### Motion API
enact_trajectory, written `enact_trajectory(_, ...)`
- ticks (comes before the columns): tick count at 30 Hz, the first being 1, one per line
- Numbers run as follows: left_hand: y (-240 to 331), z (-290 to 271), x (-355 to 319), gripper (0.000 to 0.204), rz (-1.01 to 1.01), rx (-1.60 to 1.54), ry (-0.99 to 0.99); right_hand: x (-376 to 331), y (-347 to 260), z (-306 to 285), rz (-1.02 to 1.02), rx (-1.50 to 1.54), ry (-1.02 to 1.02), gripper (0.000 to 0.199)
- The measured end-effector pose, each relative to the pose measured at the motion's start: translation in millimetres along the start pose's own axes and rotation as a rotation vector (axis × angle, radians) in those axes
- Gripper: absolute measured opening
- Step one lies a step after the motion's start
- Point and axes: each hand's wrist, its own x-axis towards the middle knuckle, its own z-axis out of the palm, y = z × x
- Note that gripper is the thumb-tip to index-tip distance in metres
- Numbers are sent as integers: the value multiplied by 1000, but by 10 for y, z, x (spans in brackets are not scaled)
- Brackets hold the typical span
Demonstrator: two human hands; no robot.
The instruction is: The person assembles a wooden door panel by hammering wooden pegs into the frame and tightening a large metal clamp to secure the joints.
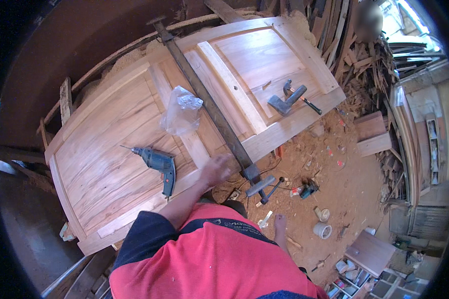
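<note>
A large pale wooden panel door (110,149) lies flat on supports in front of me. A long dark bar clamp (209,107) crosses it from the far edge to the near edge, its screw handle (267,187) hanging over the near side. My left hand (217,169) rests on the door's near rail, just left of the clamp's end, holding nothing. A blue-green electric drill (159,164) lies on the door to the left of that hand. My right hand (280,223) hangs low beside my red shirt, empty.
A crumpled clear plastic bag (182,109) lies mid-door. A dark hammer (287,99) and a screwdriver (310,104) lie on the door's right panel. Tape rolls (323,230) and small tools litter the sawdust floor. Scrap wood (369,70) piles up at right. Another person (369,20) stands far back.
</note>
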Motion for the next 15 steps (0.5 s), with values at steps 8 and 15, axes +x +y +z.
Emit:
enact_trajectory(8, -703, -1286, -572, 88, -1273, 211, 1074, -463, 1062, 221, 157, 182, -166, 32)
enact_trajectory(15, -1148, -1156, -399, 104, -1564, -346, 983, -226, 1362, 543, -98, 106, -99, 30)
